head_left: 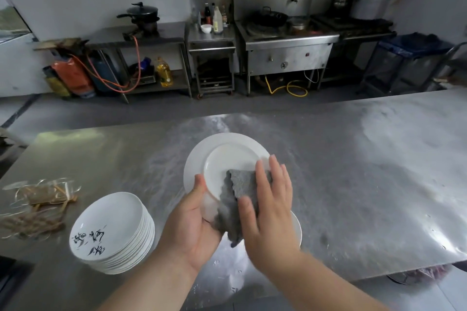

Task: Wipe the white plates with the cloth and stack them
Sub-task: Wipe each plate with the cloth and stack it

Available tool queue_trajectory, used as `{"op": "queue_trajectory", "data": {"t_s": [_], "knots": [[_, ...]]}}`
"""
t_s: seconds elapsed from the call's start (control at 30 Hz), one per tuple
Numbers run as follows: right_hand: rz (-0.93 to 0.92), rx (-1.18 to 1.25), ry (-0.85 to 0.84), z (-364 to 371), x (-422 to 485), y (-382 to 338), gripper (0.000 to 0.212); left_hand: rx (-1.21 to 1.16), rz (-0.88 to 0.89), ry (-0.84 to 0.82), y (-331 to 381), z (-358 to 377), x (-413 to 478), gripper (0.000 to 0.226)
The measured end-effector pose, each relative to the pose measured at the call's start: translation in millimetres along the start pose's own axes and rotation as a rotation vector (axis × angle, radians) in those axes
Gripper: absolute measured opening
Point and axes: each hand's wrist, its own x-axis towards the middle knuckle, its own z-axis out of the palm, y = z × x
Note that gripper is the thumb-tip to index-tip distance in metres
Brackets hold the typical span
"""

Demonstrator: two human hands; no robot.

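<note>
Gripping its near rim, the left hand held one white plate, far edge up. The flat right hand pressed one gray cloth on it.

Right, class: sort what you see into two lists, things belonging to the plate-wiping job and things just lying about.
Job in hand: held plate, grey cloth, left hand, right hand, plate stack.

Lying about: tangled twine bundle, oil bottle, black pot, pressure cooker.
</note>
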Motion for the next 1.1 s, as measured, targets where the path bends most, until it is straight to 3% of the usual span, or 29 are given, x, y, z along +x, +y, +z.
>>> {"op": "queue_trajectory", "data": {"t_s": [0.13, 0.2, 0.37, 0.57, 0.7, 0.83, 0.9, 1.0, 1.1], "knots": [[0.183, 0.354, 0.044, -22, 43, 3, 0.051, 0.002, 0.036, -0.103, -4, -3, -7, 0.047], [0.147, 0.336, -0.022, -37, 67, 3, 0.041, 0.013, -0.002, -0.137, 8, -3, -9, 0.058], [0.101, 0.162, -0.36, -60, 103, 1, 0.041, 0.036, -0.118, -0.034, 30, -4, -6, 0.052], [0.056, -0.009, -0.116, -6, 30, -13, 0.068, -0.058, 0.002, 0.066, 7, 3, 0, 0.056], [0.016, -0.118, -0.073, 7, 20, -10, 0.068, -0.078, 0.006, 0.055, -5, 5, 8, 0.056], [0.114, 0.114, -0.113, -11, 71, -5, 0.058, -0.099, 0.142, 0.118, 1, 7, 19, 0.054], [0.183, 0.148, -0.09, 0, 61, -15, 0.065, -0.084, 0.139, 0.117, 1, 10, 22, 0.056], [0.115, 0.124, -0.073, 22, 19, -29, 0.076, -0.061, 0.079, 0.087, -4, 11, 20, 0.06], [0.279, 0.412, -0.015, 19, 30, -22, 0.079, -0.02, 0.151, 0.05, -10, 15, 16, 0.045]]}}
